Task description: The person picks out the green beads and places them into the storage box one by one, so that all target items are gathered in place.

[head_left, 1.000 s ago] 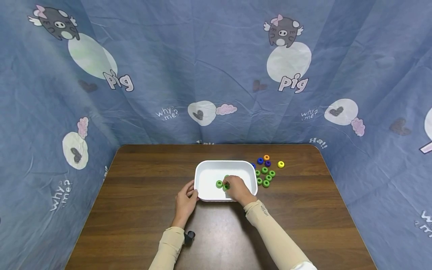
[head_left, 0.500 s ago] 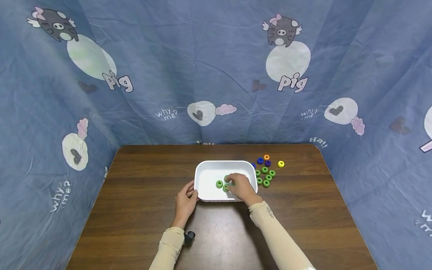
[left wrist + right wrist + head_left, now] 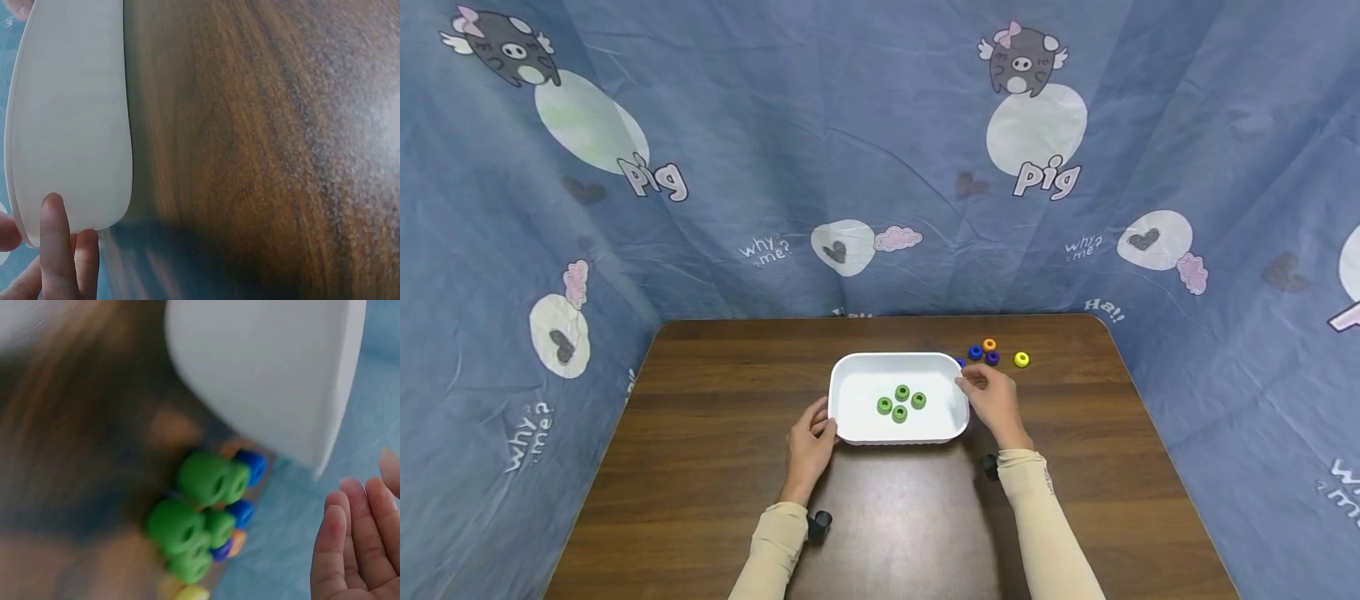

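Note:
A white plastic tray (image 3: 857, 425) stands on the table with several green ring-shaped beads (image 3: 902, 392) lying apart on its floor. My left hand (image 3: 810, 446) holds the tray's left end, thumb at the rim and fingers against the outer wall (image 3: 55, 225). By the tray's right rim, my right hand (image 3: 995, 404) hovers with loosely bent fingers and nothing between them, as the right wrist view shows. Beneath it lie more green beads (image 3: 174, 525), which the hand hides in the head view.
Behind the right hand lie blue beads (image 3: 975, 352), an orange bead (image 3: 989, 344), a purple bead (image 3: 992, 358) and a yellow bead (image 3: 1021, 359). The brown wooden table (image 3: 715, 400) ends at a blue printed curtain (image 3: 737, 167).
My right hand has let go of a green bead in the tray and moved right, out over the tray's right rim. My left hand has stayed at the tray's left end.

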Demonstrator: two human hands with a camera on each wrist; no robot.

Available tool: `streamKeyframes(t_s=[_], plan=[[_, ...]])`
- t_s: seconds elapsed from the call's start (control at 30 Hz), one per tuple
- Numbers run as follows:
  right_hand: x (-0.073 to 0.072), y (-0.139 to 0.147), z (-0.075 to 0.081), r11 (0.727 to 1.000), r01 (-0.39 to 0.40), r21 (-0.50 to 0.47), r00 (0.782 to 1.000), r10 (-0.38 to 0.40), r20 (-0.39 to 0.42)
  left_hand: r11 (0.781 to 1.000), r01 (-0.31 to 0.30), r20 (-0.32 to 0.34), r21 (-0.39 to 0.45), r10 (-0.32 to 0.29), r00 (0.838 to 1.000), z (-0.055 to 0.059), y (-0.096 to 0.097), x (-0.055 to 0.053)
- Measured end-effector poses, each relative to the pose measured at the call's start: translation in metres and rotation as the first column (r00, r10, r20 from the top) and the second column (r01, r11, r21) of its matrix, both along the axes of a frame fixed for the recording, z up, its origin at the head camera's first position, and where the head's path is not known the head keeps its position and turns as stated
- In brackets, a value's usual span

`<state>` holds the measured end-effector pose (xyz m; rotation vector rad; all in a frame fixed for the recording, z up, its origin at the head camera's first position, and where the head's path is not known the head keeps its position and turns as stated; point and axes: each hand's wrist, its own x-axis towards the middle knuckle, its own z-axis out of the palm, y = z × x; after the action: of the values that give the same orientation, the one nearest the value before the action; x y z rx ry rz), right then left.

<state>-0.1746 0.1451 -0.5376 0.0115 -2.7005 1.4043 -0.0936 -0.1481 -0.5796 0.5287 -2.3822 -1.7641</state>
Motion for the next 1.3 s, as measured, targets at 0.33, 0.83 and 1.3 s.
streamKeyframes(t_s=[0.33, 0.83, 1.3], plan=[[0.009, 0.027, -0.024, 0.993, 0.121, 0.007, 0.988, -0.121, 0.100, 1.000, -0.002, 0.018, -0.013, 0.003, 1.000, 0.000, 0.000, -0.001], [0.011, 0.034, -0.039, 0.986, 0.166, -0.020, 0.979, -0.163, 0.122, 1.000, -0.002, 0.021, -0.011, 0.002, 1.000, 0.000, 0.000, -0.002], [0.013, 0.040, -0.045, 0.973, 0.224, 0.064, 0.965, -0.230, 0.129, 1.000, 0.008, 0.011, -0.004, -0.008, 1.000, -0.001, -0.001, -0.002]])
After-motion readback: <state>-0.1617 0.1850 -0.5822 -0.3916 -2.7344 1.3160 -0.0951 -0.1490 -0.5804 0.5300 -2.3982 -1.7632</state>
